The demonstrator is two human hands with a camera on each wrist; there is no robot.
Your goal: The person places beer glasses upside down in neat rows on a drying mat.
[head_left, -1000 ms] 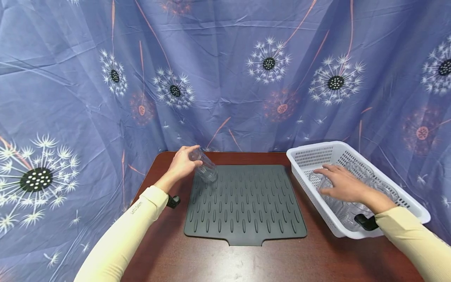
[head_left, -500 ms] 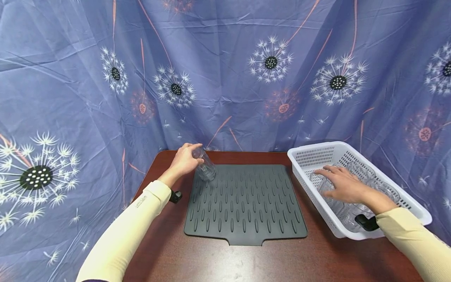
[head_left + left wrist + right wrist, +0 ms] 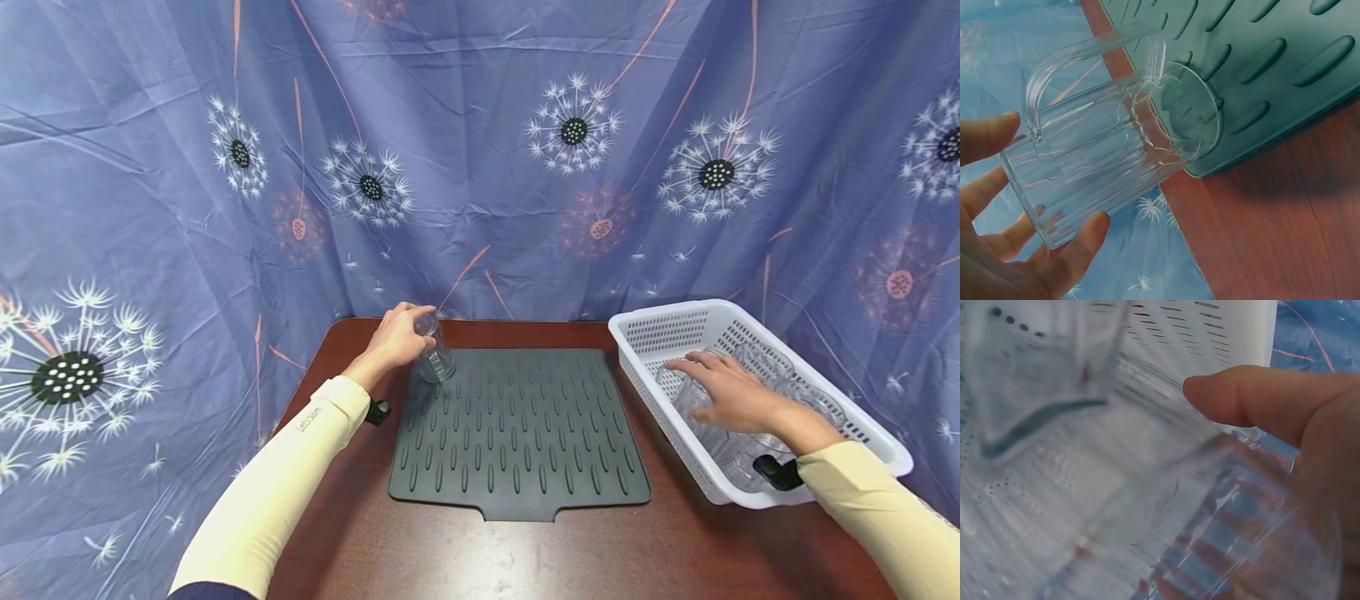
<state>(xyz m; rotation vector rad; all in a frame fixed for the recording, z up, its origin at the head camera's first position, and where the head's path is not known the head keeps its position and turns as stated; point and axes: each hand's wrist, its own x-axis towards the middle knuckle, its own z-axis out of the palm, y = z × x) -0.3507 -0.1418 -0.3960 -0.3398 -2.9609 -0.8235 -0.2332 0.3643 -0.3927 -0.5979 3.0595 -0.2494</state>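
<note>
My left hand grips a clear mug by its base at the far left corner of the dark grey ribbed mat. The mug is mouth-down and slightly tilted. In the left wrist view, its handle is on the upper side, and thumb and fingertips surround the base. Whether the rim touches the mat is unclear. My right hand is over the white basket, its fingers spread and loosely bent. Blurred clear glassware lies close by in the right wrist view; contact there is hard to judge.
Several clear mugs lie in the perforated basket at the right of the brown table. The mat has a short tab at its near edge. A blue dandelion-print cloth hangs behind the table and along its left side.
My left hand has shifted slightly, and the mug has swung from a strong slant towards upright, its mouth moving left. The right hand has stayed nearly still over the basket.
</note>
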